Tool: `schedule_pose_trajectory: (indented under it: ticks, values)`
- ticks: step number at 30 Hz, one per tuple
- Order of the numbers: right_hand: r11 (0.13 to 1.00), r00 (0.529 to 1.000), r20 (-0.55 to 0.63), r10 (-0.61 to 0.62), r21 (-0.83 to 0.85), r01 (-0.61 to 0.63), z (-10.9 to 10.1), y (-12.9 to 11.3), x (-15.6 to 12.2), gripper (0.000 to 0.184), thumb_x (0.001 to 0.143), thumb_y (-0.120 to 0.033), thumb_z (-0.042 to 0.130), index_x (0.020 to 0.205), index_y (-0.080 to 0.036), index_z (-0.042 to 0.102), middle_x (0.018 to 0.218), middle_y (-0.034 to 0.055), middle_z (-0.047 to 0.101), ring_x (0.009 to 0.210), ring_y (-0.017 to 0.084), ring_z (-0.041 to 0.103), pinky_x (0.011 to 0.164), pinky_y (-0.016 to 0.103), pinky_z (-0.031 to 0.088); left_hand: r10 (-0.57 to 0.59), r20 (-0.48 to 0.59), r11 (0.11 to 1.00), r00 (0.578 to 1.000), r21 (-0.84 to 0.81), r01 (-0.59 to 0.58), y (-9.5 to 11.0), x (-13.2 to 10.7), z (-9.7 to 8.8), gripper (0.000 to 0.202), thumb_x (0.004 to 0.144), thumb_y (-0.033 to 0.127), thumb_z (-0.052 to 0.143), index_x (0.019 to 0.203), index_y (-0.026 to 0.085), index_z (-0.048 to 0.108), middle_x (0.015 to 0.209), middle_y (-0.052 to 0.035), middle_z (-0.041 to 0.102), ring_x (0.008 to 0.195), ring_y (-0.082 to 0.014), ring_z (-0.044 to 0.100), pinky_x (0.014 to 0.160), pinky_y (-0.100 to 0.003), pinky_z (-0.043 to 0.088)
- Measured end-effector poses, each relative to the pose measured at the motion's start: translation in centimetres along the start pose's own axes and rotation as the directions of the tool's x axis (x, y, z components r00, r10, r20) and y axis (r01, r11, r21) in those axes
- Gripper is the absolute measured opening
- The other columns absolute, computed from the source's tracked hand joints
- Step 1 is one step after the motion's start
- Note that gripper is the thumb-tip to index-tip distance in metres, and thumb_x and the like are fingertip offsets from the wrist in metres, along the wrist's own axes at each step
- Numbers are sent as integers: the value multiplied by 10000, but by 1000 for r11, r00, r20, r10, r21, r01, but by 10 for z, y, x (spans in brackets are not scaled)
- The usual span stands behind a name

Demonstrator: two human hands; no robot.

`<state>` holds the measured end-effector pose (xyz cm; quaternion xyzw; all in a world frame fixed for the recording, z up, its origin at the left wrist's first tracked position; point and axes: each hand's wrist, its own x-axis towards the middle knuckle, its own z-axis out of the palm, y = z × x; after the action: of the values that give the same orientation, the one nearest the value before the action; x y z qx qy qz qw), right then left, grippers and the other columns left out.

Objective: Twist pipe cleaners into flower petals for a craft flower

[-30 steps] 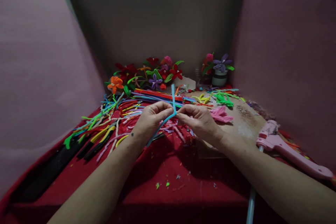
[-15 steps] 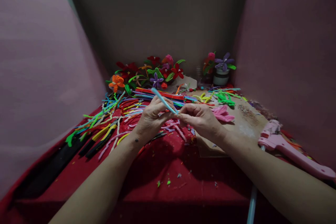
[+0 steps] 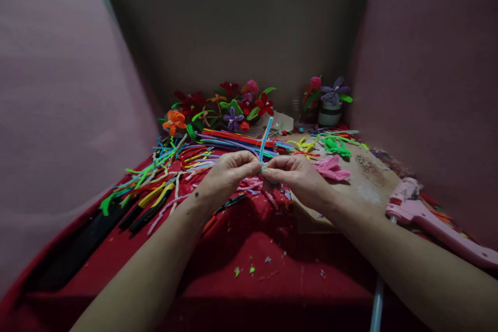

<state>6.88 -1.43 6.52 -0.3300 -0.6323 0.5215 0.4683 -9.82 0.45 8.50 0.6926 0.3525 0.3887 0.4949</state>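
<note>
A light blue pipe cleaner (image 3: pixel 265 137) stands nearly upright between my two hands, its lower end pinched at their meeting fingertips. My left hand (image 3: pixel 235 170) is closed on it, thumb against index finger. My right hand (image 3: pixel 293 174) pinches the same piece from the other side, and the fingertips of both hands almost touch. The part inside the fingers is hidden. Below and behind the hands lie pink pipe cleaner pieces (image 3: pixel 249 183) on the red cloth (image 3: pixel 233 280). Just right of my right hand is a bent pink pipe cleaner shape (image 3: pixel 330 168).
Pliers (image 3: pixel 153 207) and loose pipe cleaners (image 3: pixel 171 150) lie at left. Pipe cleaner flowers (image 3: pixel 233 119) stand at the back, and a small pot (image 3: pixel 330 114) holds more. A pink glue gun (image 3: pixel 431 220) rests at right beside a brown board (image 3: pixel 311 218).
The light blue pipe cleaner has swung from leaning left over my left hand to nearly upright. My left fingers have shifted to pinch close against my right fingertips.
</note>
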Motion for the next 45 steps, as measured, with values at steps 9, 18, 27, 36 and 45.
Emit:
schedule_pose_trajectory:
  ticks: [9,18,27,36,45]
  values:
    - [985,992,-57,115,134,-106,-3,2,5,185,650,-305,683,625,-135,613,521,17,627,446,93,521,503,233,406,8,-53,991,999,137,0,4,1,-5,201,728,326,597,707,127,617,659,-10,576,620,-111,494,624,-236,398]
    - [885,913,-164,-374,-357,298,1,7,1,184,776,-225,569,940,-196,647,820,38,620,740,143,561,692,297,458,18,20,947,1000,321,-23,8,-2,-3,187,738,302,565,647,139,574,570,35,468,532,-80,390,516,-204,313]
    - [546,814,1,-582,-741,391,-2,5,2,154,805,-189,560,708,-190,680,675,43,617,723,168,488,721,332,405,33,73,929,997,367,-58,5,-1,-2,181,752,297,537,657,143,539,589,37,442,549,-81,367,520,-203,314]
    - [969,980,30,195,147,-197,-4,7,5,198,587,-295,727,590,-116,642,493,-16,534,436,74,424,464,242,317,50,48,938,998,341,-64,2,2,1,171,752,284,525,673,132,526,620,35,480,582,-79,416,560,-197,354]
    - [990,985,-111,136,61,-130,1,10,5,158,604,-266,671,575,-139,582,464,-44,491,389,59,387,401,214,282,-46,10,956,999,292,41,4,1,-1,249,745,370,563,709,125,578,649,10,557,602,-96,493,590,-214,386]
